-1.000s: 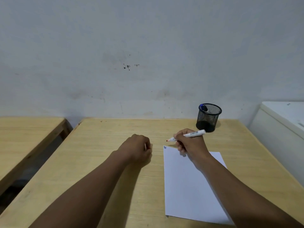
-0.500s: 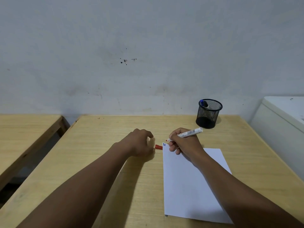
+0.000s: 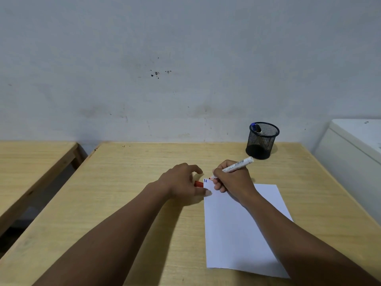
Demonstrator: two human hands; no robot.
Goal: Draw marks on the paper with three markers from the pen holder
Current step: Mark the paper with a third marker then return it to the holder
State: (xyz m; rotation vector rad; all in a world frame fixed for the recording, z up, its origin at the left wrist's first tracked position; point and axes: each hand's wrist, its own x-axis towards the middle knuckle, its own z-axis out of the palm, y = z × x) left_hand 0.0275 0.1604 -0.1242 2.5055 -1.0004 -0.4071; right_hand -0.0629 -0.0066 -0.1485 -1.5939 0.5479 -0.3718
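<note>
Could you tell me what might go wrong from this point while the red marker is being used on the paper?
The marker tip sits right at the paper's top left corner, beside the blue marks, so a stroke may run onto the table or over those marks. Only the left hand's thumb touches the paper's edge, so the sheet may shift. The loose red cap under that hand could roll away.

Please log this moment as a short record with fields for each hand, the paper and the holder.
right hand: grips an uncapped white red-tipped marker, tip at the paper's far left corner
left hand: rests on the wooden table, thumb on the paper's edge, over a red cap
white paper sheet: two short blue marks
black mesh pen holder: holds a blue-capped marker
</note>
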